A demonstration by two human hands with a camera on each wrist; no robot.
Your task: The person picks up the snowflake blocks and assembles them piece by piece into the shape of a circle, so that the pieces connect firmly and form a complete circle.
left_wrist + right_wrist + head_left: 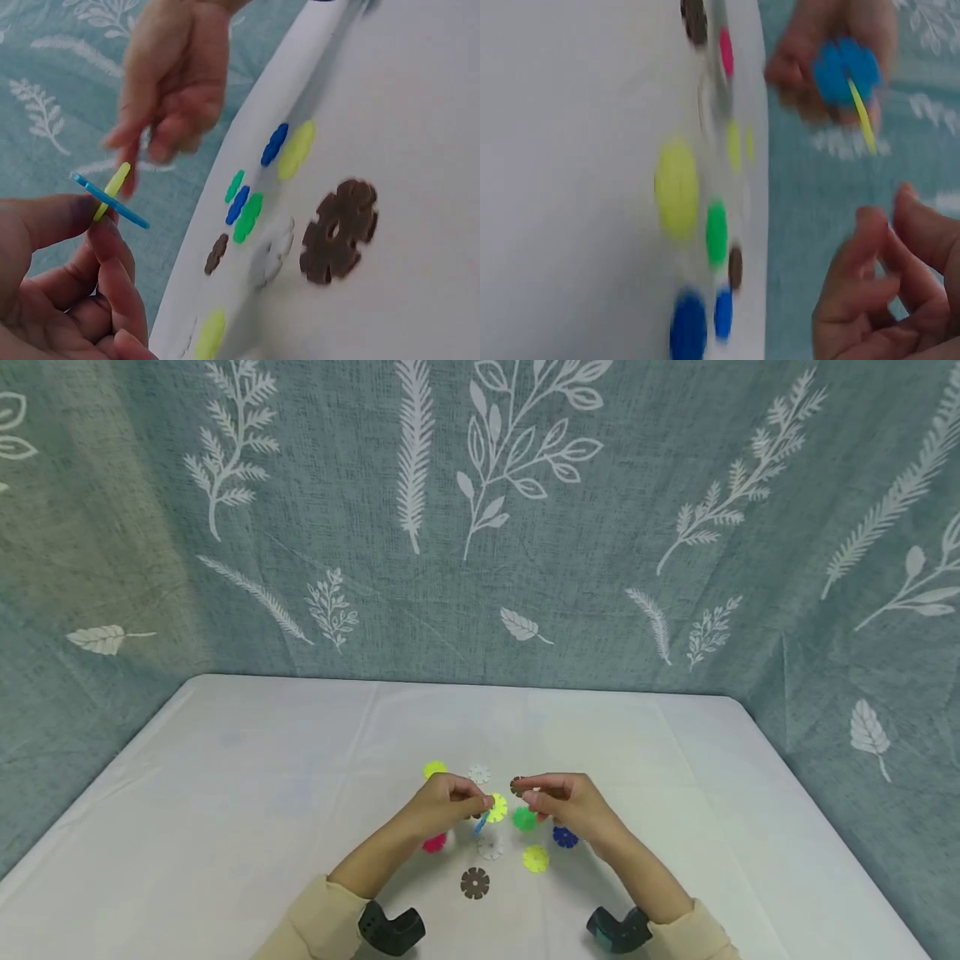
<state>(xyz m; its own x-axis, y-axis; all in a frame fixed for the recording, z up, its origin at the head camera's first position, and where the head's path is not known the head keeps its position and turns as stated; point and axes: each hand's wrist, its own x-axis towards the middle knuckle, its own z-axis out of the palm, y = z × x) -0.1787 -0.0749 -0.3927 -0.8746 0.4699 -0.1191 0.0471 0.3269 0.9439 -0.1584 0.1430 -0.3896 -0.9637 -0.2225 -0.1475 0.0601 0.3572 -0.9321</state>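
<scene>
My left hand [444,803] pinches two interlocked notched plastic discs above the table, a blue disc [129,213] and a yellow disc [117,184], slotted crosswise into each other. In the right wrist view the blue disc [831,69] faces the camera and the yellow one [862,120] appears edge-on. To the right, my right hand [573,806] hovers with thumb and fingertips apart and nothing between them. A brown disc [516,787] and a green disc [524,819] are partly visible beside its fingertips in the head view.
Loose discs lie on the white-covered table [262,793]: a brown disc [475,883], a yellow disc [536,859], a dark blue disc [566,837], a white disc [491,847] and a pink disc [434,843]. A patterned curtain [360,527] hangs behind.
</scene>
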